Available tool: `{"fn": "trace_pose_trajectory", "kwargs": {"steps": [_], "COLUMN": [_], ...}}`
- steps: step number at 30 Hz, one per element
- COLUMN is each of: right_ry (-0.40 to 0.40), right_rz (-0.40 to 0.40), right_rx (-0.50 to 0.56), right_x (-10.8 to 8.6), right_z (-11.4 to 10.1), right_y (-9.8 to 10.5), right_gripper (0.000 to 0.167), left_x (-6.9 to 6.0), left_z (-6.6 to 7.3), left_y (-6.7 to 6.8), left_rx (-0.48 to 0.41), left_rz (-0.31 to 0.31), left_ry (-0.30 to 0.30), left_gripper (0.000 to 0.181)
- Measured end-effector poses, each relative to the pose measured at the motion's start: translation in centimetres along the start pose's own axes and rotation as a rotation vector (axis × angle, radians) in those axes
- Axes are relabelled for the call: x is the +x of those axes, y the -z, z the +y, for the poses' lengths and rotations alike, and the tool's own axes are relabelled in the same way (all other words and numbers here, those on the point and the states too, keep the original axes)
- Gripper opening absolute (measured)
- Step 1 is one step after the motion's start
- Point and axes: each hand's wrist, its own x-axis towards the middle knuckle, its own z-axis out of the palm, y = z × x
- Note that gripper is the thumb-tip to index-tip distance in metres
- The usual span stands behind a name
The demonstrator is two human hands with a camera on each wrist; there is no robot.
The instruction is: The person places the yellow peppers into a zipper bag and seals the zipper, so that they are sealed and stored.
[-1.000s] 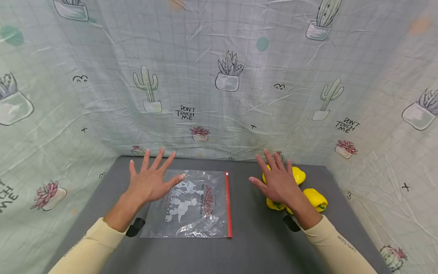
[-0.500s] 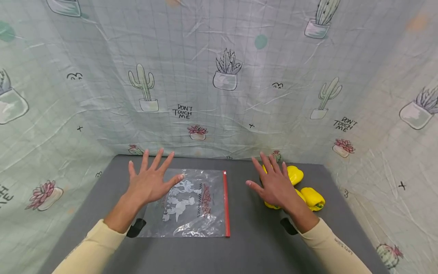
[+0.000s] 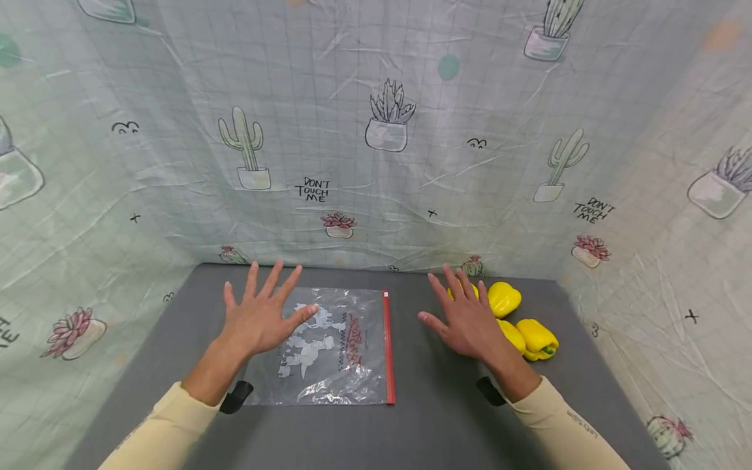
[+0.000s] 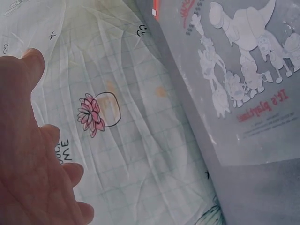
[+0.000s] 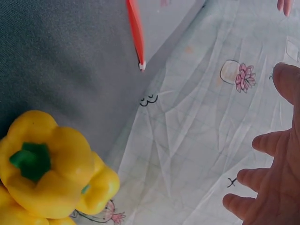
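Below centre, the bag (image 3: 329, 352) faces right, red zip (image 3: 388, 349) running up-frame; left hand (image 3: 258, 320) and right hand (image 3: 467, 323) hover, splayed wide.

Wears a pale cream left sleeve (image 3: 161, 431) and a matching right sleeve (image 3: 555, 424), close-fitting, ending short of the bare left hand (image 3: 256, 323) and bare right hand (image 3: 467, 324). Shows small dark lettering (image 3: 583, 424) along the right sleeve, too blurred to read. Carries a compact black left wrist block (image 3: 237, 397) and a matching right wrist block (image 3: 490, 391).
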Motion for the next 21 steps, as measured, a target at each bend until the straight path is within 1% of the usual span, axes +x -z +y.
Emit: {"fn": "trace_pose_trajectory", "kwargs": {"steps": [6, 10, 17, 21], "right_ry": [-0.005, 0.002, 0.003, -0.001], "right_rz": [-0.007, -0.003, -0.002, -0.015], "right_rx": [-0.001, -0.004, -0.001, 0.001], "right_x": [-0.2, -0.3, -0.2, -0.2], "right_z": [-0.2, -0.3, -0.6, -0.8], "right_y": [-0.6, -1.0, -1.7, -2.0], "right_gripper": [0.082, 0.082, 0.081, 0.081], "left_x": [-0.1, 0.0, 0.0, 0.0], "left_z": [0.2, 0.3, 0.8, 1.0], "left_y": [-0.8, -1.4, -2.0, -2.3], "left_rx": [-0.006, -0.006, -0.037, -0.042], "left_rz": [-0.003, 0.006, 0.028, 0.03], "left_ry": [-0.002, -0.002, -0.011, -0.013], "left_gripper": [0.091, 0.09, 0.089, 0.088]}}
